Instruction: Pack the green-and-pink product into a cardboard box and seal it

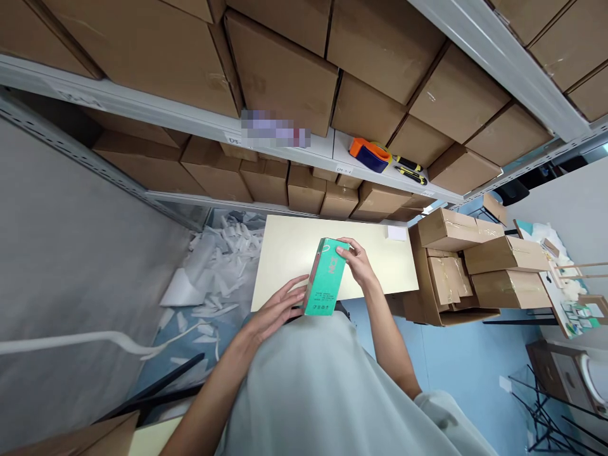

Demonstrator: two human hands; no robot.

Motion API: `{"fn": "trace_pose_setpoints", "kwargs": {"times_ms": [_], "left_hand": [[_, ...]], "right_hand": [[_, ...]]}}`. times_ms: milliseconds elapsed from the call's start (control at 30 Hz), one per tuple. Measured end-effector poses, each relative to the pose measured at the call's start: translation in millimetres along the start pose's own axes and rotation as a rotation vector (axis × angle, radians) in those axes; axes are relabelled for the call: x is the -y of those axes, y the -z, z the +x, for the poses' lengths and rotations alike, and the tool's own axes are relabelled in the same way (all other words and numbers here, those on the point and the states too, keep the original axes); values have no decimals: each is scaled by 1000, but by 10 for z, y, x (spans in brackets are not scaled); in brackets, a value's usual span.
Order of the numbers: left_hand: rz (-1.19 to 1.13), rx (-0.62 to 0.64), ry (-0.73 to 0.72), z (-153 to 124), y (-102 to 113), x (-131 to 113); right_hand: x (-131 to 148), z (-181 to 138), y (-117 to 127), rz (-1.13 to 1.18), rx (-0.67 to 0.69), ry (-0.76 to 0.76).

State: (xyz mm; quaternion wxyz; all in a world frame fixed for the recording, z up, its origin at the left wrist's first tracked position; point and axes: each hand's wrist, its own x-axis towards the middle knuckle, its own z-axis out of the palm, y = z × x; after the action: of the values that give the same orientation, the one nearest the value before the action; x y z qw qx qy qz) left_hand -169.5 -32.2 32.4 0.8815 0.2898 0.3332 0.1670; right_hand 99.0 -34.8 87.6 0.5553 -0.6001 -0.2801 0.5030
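A green rectangular box (325, 276) with white lettering is held over the near edge of a pale cream table (289, 253). My left hand (279, 308) cups its lower left side with the fingers laid along it. My right hand (358, 261) grips its upper right end, fingers curled over the top edge. Both hands are closed on the box. A small white block (396, 233) lies at the table's far right corner.
Metal shelving (190, 120) stacked with brown cartons rises behind the table. An orange and blue tape dispenser (370, 154) and yellow-black cutters (409, 171) lie on a shelf. Taped cartons (475, 266) pile up at right. White paper scraps (213, 272) litter the floor at left.
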Motion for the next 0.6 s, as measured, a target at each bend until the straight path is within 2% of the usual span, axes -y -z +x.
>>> {"fn": "trace_pose_setpoints", "kwargs": {"times_ms": [167,300,467,600], "left_hand": [[193,-76,-123,-2,-105,-71],[200,-109,-153,33,-154,-23],[113,-96,-89,1,-57,37],[-28,-16,-28,-19,85,104]], "right_hand": [[-64,33,-30,-64,-41,49],[-89,47,-59,-96,-19,57],[-8,22,-2,-140,128,74],[-10,-49,67,-7,232,-7]]}}
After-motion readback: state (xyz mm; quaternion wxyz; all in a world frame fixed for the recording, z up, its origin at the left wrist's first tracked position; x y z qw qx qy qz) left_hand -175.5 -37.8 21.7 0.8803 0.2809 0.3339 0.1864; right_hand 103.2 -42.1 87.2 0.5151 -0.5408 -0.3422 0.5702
